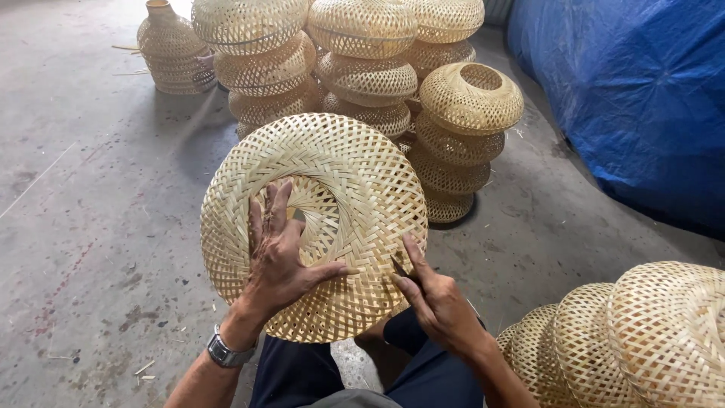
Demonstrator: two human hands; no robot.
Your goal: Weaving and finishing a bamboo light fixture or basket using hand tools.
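A round woven bamboo lampshade (355, 181) with a hole in its middle rests on my lap, its flat face turned toward me. My left hand (281, 257) lies spread on the weave, fingers reaching to the rim of the hole, thumb pointing right. My right hand (436, 298) presses on the lower right edge of the lampshade and pinches a small dark tool (399, 267) between thumb and forefinger, its tip against the weave. A metal watch (223, 353) is on my left wrist.
Stacks of finished woven lampshades (362, 68) stand behind on the concrete floor (91, 227), with one tall vase-shaped piece (170, 49) at the far left. More lampshades (642, 340) lie at my lower right. A blue tarp (634, 91) covers a heap at the upper right.
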